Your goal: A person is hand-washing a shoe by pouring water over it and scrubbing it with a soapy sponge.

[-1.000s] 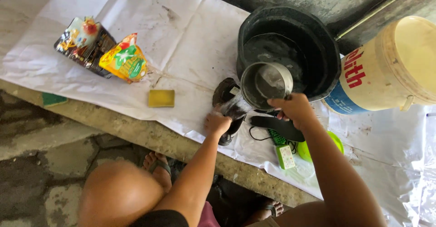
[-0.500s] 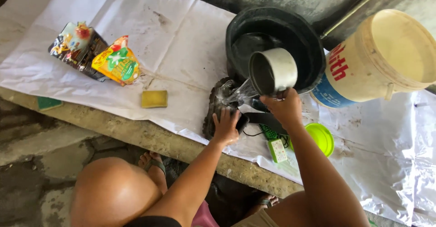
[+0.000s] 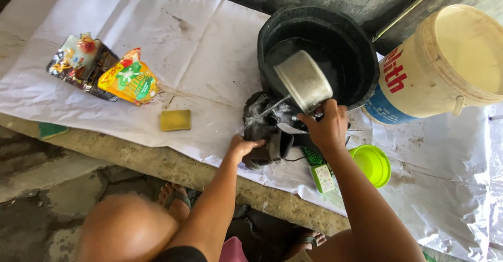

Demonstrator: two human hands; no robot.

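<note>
black tub (image 3: pixel 361 63) holds water behind the work | dark shoe (image 3: pixel 264 136) on white sheet (image 3: pixel 157 47), wet, likely slippery, soft; best held by sole edge | metal cup (image 3: pixel 304 79) tipped, light, rigid | right hand (image 3: pixel 327 128) grips cup | left hand (image 3: pixel 242 148) closed on shoe

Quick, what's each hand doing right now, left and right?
Left hand: closed on the dark wet item.
Right hand: closed, holding the tilted metal cup.
</note>
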